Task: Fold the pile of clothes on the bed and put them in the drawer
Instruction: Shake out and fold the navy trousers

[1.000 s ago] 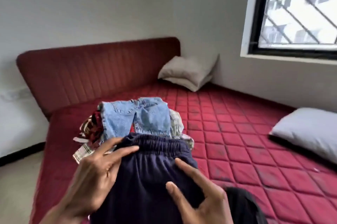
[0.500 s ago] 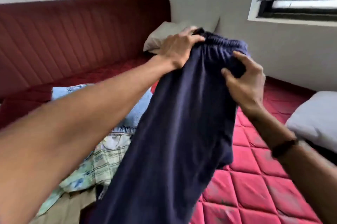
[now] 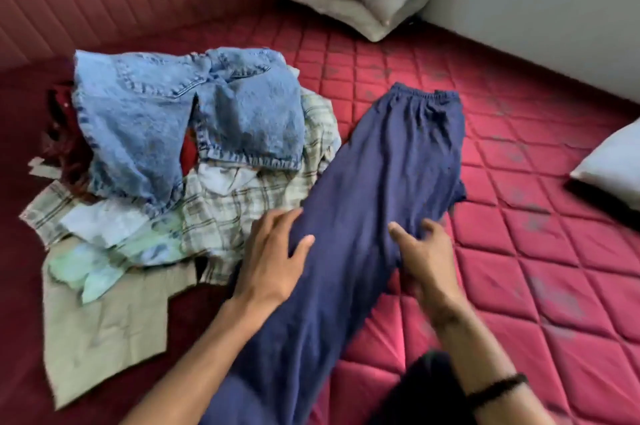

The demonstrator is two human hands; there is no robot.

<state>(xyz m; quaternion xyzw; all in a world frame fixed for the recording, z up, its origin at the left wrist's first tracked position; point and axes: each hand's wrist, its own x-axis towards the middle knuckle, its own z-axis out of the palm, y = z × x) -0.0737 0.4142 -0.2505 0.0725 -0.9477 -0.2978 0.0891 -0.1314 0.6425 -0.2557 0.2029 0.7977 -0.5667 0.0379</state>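
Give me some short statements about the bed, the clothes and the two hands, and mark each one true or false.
1. The long navy blue trousers lie stretched out on the red quilted mattress. True.
2. The left hand rests on the navy trousers. True.
3. The faded blue denim jeans lie under the pale checked shirt. False: the jeans lie on top.
4. The right hand holds a pillow. False: it touches the trousers.
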